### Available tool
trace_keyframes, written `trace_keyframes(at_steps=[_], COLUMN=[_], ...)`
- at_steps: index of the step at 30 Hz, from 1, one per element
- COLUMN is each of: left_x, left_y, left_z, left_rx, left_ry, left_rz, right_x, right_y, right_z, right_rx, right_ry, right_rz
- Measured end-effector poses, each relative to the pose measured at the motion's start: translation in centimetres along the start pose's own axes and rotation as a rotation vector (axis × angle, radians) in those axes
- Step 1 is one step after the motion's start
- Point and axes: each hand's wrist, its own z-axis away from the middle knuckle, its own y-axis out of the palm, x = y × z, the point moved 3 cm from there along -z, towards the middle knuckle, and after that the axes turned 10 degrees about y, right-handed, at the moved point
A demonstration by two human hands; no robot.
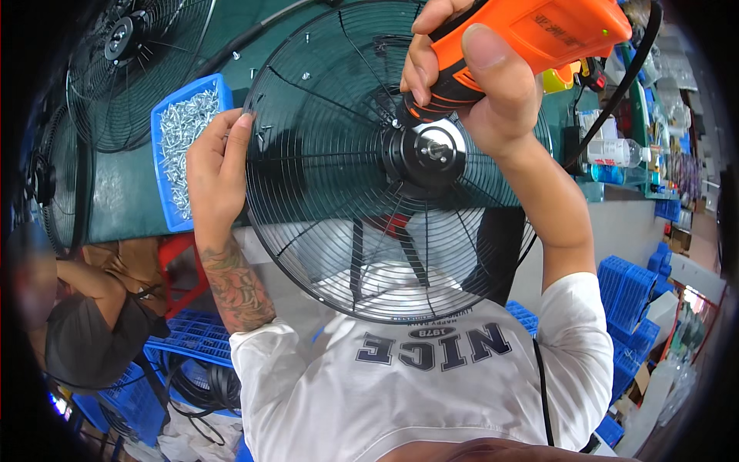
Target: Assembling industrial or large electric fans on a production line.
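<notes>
A round black wire fan guard [308,254] lies in front of me, with a dark motor hub [439,152] at its middle. My right hand [500,100] is wrapped round an orange and black electric screwdriver [531,38]. The tool's nose points down at the upper left edge of the hub, by a small silvery screw [396,123]. At the guard's left rim is my left hand [215,165], its thumb and fingers closed on the wire edge; its fingertips are partly hidden. Beside that hand stands a blue tray [160,165] full of silvery screws.
Several loose screws [306,76] lie on the green table [123,204]. Another fan guard [85,92] is at the far left. A black cable [643,61] hangs at right near a clear bottle [620,152]. A co-worker [85,331] sits at left; blue crates [623,292] stand at right.
</notes>
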Motion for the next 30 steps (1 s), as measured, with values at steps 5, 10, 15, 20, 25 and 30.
trace_keyframes(at_steps=[5, 10, 15, 20, 25, 30], left_x=[0.2, 0.6, -0.6, -6.0, -9.4, -10.2], left_y=[0.2, 0.1, -1.0, -0.8, 3.5, 6.1], left_z=[-0.2, -0.1, 0.2, 2.8, 4.9, 6.1], left_rx=[-0.004, -0.024, -0.115, -0.293, 0.156, 0.310], left_ry=[0.008, -0.009, 0.061, 0.218, 0.298, 0.447], left_rz=[0.007, -0.003, -0.266, -0.268, -0.198, -0.071], right_x=[-0.7, -1.0, -0.5, 3.1, 8.3, 8.6], right_y=[-0.3, 0.0, -0.1, 0.1, 0.0, 2.8], right_z=[0.1, -0.2, -0.1, -1.4, 1.3, 4.5], right_rx=[-0.015, -0.157, -0.037, 0.085, 0.380, 0.526], right_ry=[0.008, 0.008, -0.044, -0.242, -0.199, -0.164], right_rz=[0.018, 0.142, 0.045, -0.032, 0.008, 0.036])
